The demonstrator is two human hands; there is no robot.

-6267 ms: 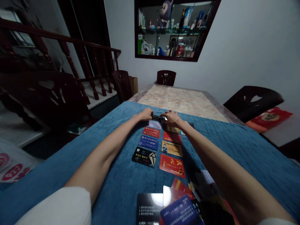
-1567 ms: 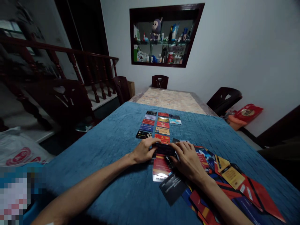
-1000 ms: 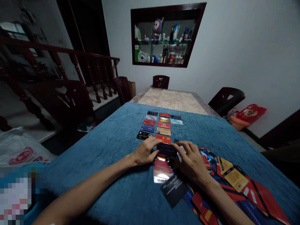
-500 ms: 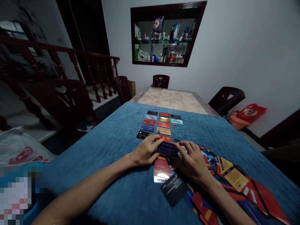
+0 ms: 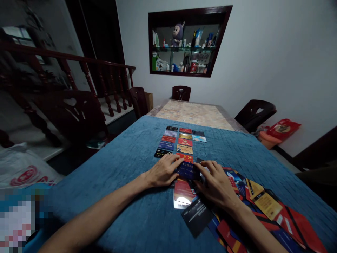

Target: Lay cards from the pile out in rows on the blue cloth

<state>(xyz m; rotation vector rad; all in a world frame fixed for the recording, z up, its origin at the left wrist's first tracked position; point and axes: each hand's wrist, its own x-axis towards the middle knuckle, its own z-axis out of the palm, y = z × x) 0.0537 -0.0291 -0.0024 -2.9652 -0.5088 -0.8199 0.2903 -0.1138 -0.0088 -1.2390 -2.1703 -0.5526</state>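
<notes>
Between my two hands is a dark blue plastic card (image 5: 187, 170) with pale lettering. My left hand (image 5: 163, 170) pinches its left edge with thumb and fingers. On its right edge, my right hand (image 5: 216, 181) grips it the same way. Just beyond lies a red card (image 5: 184, 157), partly covered by my left fingertips. A red and white card (image 5: 181, 195) and a dark card with small print (image 5: 197, 216) lie on the near side. Under and beside my right forearm spreads a loose pile of cards, among them a gold card (image 5: 266, 204).
Columns of cards, including a blue card (image 5: 166, 145) and a light blue card (image 5: 199, 138), lie ahead on the blue cloth (image 5: 126, 158). Dark chairs (image 5: 181, 93) stand around the table. A white plastic bag (image 5: 26, 168) is at the left.
The blue card has tilted slightly, so its lettering shows more clearly. Both hands keep hold of it in nearly the same place. The whole view has shifted slightly downward.
</notes>
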